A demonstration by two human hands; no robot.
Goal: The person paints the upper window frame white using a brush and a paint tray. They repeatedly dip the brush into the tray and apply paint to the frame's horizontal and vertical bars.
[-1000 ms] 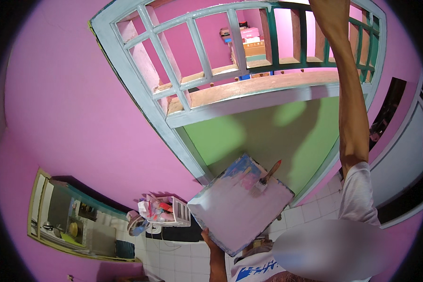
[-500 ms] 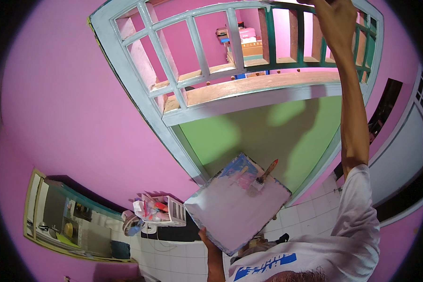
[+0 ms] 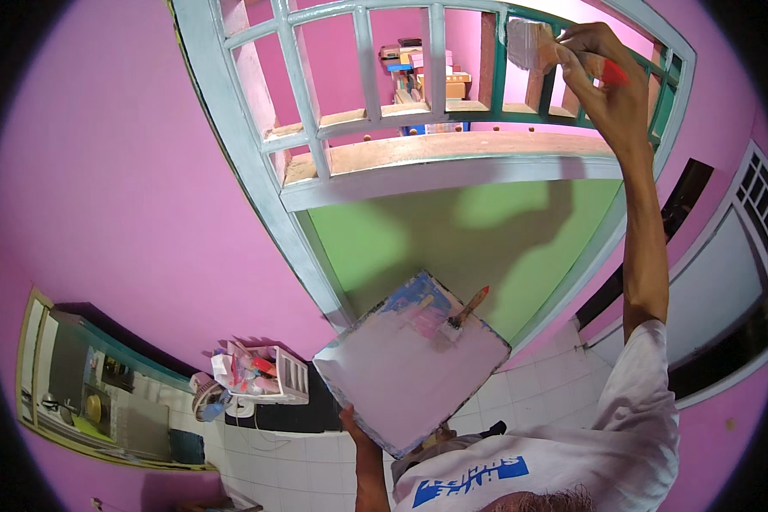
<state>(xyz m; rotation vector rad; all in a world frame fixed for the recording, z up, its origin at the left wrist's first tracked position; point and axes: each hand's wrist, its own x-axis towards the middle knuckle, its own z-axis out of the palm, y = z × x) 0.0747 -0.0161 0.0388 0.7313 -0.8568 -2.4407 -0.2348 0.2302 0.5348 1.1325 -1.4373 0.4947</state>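
Note:
My right hand [image 3: 610, 94] is raised at the upper right, its fingers closed round a paintbrush [image 3: 535, 47] with a red-ended handle. Pale grey paint coats its wide bristles, which are in front of the slatted frame [image 3: 363, 64] above the doorway. Some bars are pale grey; those near the brush are still dark green [image 3: 497, 60]. My left hand [image 3: 350, 421] supports a square board [image 3: 401, 375] by its lower left edge, its fingers partly hidden. Wet pale paint covers most of the board. A second, smaller brush [image 3: 467, 309] lies on it, bristles in the paint.
Below the frame is a green panel [image 3: 375, 226], with pink wall [image 3: 128, 154] on both sides. A white basket [image 3: 292, 375] of odds and ends stands at lower left beside a mirror [image 3: 111, 401]. Stacked boxes [image 3: 456, 85] show through the slats. A pale door [image 3: 717, 282] is at right.
My right hand has come down from the top edge, bringing the paintbrush into view. The whole view has shifted a little; my left hand still holds the board.

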